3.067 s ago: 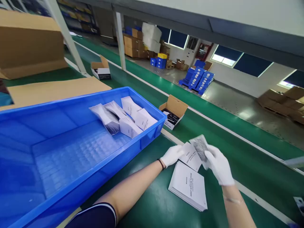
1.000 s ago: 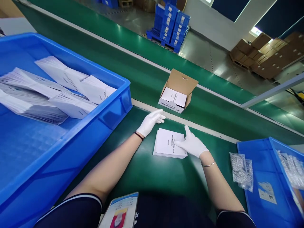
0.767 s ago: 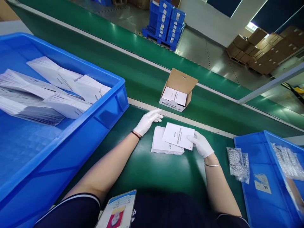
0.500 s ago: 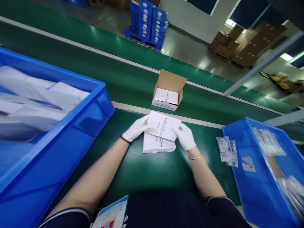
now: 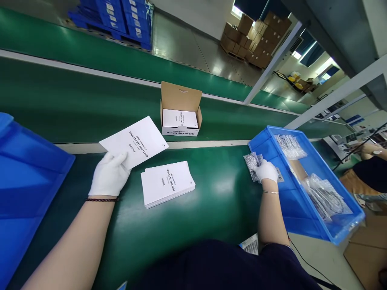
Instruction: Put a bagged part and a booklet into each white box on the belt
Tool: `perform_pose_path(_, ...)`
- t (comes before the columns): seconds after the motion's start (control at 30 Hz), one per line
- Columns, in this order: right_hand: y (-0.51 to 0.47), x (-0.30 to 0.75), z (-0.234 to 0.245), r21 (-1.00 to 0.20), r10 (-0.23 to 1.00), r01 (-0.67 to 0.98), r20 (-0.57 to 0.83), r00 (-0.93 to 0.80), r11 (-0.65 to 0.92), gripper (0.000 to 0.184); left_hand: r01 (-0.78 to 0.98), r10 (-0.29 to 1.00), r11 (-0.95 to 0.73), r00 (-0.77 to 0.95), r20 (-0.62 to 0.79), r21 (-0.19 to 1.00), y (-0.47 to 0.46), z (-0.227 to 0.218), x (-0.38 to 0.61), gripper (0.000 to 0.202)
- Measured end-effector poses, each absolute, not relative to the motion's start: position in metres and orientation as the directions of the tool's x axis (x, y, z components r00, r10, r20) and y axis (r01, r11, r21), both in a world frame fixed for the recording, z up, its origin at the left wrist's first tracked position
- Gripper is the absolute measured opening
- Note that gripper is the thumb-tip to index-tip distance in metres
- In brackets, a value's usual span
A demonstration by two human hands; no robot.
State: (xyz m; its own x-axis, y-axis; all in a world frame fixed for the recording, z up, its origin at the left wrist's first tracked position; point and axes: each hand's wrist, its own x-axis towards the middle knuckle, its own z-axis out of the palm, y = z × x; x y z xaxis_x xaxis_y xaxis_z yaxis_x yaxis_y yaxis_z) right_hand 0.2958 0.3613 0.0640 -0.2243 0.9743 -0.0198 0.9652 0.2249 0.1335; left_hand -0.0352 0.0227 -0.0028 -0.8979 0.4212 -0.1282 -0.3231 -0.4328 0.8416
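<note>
L hand [image 5: 109,179], white glove: grip clenched on one corner of a single booklet [image 5: 134,141], thumb on top. The booklet is held up and tilted, over the far-left part of the green desk [image 5: 217,205], most of the sheet hanging free beyond the fingers. R hand [image 5: 266,170], also gloved: grip closed on the foil packets [image 5: 252,162], which lie at the near-left corner of the right blue bin [image 5: 302,219], partly over its rim. How many packets the fingers actually have can't be told.

The booklet stack [image 5: 167,183] sits flat on the desk btwn the hands, apart from both. The open carton [image 5: 180,114] stands on the belt beyond the desk edge, flap up, w/ a booklet already inside.

Risks, as a judgement:
- Corner-only hold on the booklet: it could sag, crease or slip out.
- The packets look slick and bunched, so the R grip may lift more than one or drop one behind the bin rim.
- Arms are spread wide and eyes can't cover both, so one hand works blind.
- The carton is light and on the belt; a nudge to the flap could tip or skew it.

A co-worker [image 5: 373,167] is at far right, well apart. The left blue bin [image 5: 27,181] is near the L forearm.
</note>
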Motion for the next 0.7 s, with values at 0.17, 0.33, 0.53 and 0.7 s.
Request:
perform_pose_path(0.17, 0.365, 0.301, 0.051, 0.155, 0.965, 0.954, -0.091, -0.244, 0.256, 0.047, -0.323, 0.412, -0.448, -0.902, -0.128, 0.834, 0.021, -0.003, -0.034, 0.035)
perform_pose_path(0.33, 0.362, 0.287, 0.045, -0.070, 0.948, 0.954, -0.112, -0.299, 0.292, 0.024, -0.315, 0.408, -0.442, -0.905, -0.125, 0.840, 0.022, -0.010, -0.035, 0.027)
perform_pose_path(0.53, 0.353, 0.252, 0.026, -0.769, 0.851, 0.599, -0.148, -0.505, 0.222, 0.035, -0.340, 0.443, -0.401, -0.885, -0.145, 0.850, 0.024, -0.031, -0.044, 0.046)
perform_pose_path(0.7, 0.323, 0.188, 0.011, -0.983, 0.759, 0.112, -0.183, -0.625, -0.144, 0.061, -0.271, 0.474, -0.310, -0.875, -0.099, 0.911, 0.020, -0.029, -0.041, 0.051)
